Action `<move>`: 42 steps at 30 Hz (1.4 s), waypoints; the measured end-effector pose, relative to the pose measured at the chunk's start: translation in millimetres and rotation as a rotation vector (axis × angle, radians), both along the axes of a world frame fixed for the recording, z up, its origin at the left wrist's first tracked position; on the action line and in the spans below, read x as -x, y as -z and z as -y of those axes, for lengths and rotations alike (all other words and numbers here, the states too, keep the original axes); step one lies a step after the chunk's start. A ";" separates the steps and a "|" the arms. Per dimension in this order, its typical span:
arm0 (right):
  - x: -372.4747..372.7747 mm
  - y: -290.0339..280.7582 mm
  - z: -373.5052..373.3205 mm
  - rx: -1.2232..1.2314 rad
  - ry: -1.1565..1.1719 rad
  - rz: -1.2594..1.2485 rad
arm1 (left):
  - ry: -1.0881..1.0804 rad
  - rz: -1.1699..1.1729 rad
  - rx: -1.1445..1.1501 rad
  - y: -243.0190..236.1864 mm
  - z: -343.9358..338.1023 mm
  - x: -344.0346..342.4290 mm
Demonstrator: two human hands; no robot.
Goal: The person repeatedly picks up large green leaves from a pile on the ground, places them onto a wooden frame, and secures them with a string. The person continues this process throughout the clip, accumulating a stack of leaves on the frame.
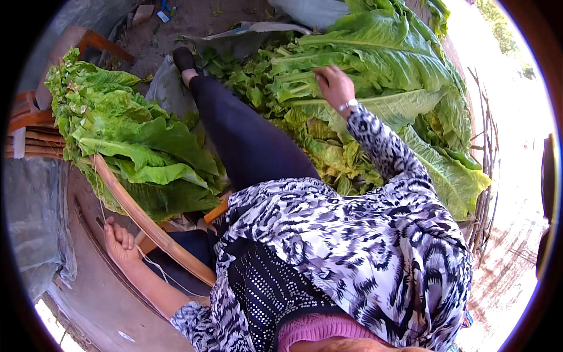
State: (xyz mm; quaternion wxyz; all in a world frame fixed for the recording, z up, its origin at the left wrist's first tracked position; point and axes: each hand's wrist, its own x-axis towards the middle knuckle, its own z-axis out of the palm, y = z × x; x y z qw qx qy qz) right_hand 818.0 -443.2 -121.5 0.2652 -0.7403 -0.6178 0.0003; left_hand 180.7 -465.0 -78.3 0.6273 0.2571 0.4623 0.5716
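My left hand (120, 242) is closed on a thin pale string (101, 196), beside a long curved wooden pole (149, 226). The string runs up to the pole's far end and also trails below the hand. A thick bunch of big green leaves (135, 146) hangs along the pole on the left. On the right, my right hand (337, 87) is over a large heap of broad green leaves (387, 53), at their pale stem ends. Its fingers are curled together; whatever is between them is hidden.
Yellowing leaves (328, 149) lie low in the heap, near my outstretched leg (240, 123). At the far left stands a brown wooden chair (29, 111). Thin sticks (484, 158) edge the heap on the right. Grey plastic sheeting (38, 217) hangs on the left.
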 end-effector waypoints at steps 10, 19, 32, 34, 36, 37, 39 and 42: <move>-71.9 -8.7 -93.2 0.483 0.139 0.655 | -0.009 0.135 -0.127 0.6 -6.6 -70.1; -27.7 10.2 -88.8 0.523 -0.148 0.705 | -0.093 0.012 -0.026 9.0 -3.5 -70.3; -27.1 -65.5 -63.9 0.380 -0.216 0.530 | -0.028 0.092 -0.090 27.6 -9.9 -63.0; 12.0 -75.9 -28.3 0.715 -0.225 0.556 | -0.048 0.076 -0.083 27.4 -12.9 -67.4; 54.5 -68.3 -8.8 0.902 -0.270 0.592 | -0.051 0.081 -0.094 27.6 -12.9 -61.1; 63.3 -56.6 0.4 0.956 -0.289 0.565 | -0.049 0.081 -0.085 30.8 -15.8 -63.6; 47.5 1.3 8.4 0.772 -0.284 0.537 | -0.054 0.075 -0.070 32.6 -19.0 -69.0; 40.2 71.6 7.2 0.670 -0.229 0.449 | -0.028 0.068 -0.058 29.2 -19.0 -68.6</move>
